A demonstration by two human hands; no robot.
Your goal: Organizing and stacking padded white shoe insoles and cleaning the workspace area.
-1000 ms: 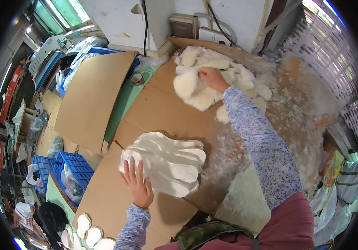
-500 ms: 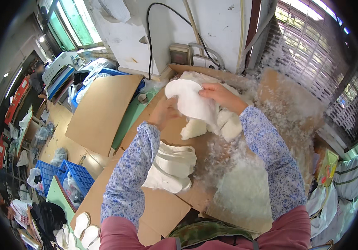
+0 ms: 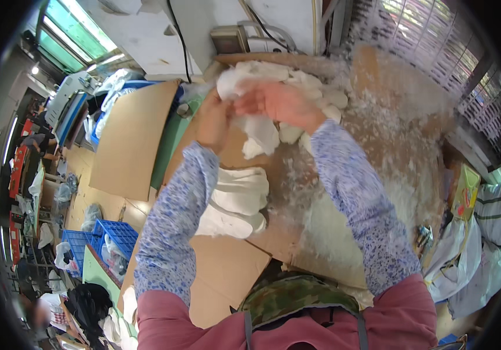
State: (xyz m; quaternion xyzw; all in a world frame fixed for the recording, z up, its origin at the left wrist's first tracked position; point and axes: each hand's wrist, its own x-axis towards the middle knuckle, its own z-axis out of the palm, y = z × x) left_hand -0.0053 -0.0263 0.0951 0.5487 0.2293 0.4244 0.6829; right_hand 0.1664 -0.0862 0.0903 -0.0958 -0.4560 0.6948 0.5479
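Over the far part of the cardboard-covered worktop, my left hand grips a soft white padded piece with a rounded end; its fingertips are partly hidden. My right hand is blurred by motion and lies across the piece, its fingers looking stretched out toward my left hand. Beneath and behind the hands is a heap of similar white pieces. A fanned stack of flat white pieces rests on the worktop nearer to me, beside my left forearm.
Loose white fluff covers the worktop's right side and clings to the window mesh. On the left are a large cardboard sheet, a blue crate and a small cup. White bags hang at right.
The view has tilted and shifted slightly. My right hand has gone from pinching the white piece's right edge to lying flat and blurred across it, and my hands are closer together.
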